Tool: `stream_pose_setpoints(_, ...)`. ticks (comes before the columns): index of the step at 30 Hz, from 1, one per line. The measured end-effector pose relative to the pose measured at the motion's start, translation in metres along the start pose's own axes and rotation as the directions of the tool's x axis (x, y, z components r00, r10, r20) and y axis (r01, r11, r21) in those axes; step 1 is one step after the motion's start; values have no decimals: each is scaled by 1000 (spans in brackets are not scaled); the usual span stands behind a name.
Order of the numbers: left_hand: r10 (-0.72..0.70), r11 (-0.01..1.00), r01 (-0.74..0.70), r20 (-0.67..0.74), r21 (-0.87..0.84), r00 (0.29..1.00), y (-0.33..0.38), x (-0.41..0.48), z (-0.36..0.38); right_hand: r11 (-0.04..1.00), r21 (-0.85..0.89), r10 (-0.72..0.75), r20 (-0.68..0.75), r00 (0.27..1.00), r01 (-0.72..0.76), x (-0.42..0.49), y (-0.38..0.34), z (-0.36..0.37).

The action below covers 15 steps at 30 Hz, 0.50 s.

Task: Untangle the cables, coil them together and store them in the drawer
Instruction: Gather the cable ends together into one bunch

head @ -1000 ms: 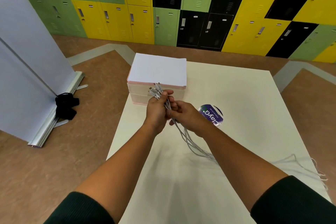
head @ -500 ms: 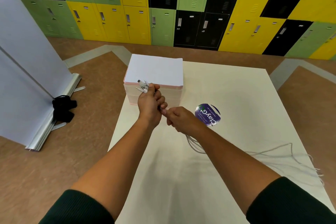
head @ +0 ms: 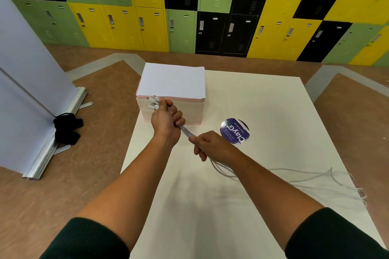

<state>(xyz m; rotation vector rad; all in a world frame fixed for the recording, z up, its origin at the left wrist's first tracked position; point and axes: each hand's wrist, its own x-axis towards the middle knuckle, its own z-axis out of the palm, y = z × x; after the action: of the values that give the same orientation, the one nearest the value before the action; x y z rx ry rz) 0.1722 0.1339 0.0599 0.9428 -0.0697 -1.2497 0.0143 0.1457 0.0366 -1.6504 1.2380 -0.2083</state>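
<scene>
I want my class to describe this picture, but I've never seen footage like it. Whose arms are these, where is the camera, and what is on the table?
There is no machine here. A person wears a camera on the head, and it looks down at their own arms. The left hand grips a bundle of grey cables just below the plugs. The right hand holds the same bundle further along, and the loose ends trail across the white table. A small drawer box and a round purple label also sit there.
</scene>
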Motion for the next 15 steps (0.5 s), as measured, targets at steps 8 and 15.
stream_pose_setpoints(8,7,1000,-7,40,13,999,-5,-1,0,965,219,135,60,989,-145,-11,22,-6)
stream_pose_setpoints(15,19,999,-17,-43,37,999,2,3,-1,976,192,102,22,995,-104,-13,41,-4)
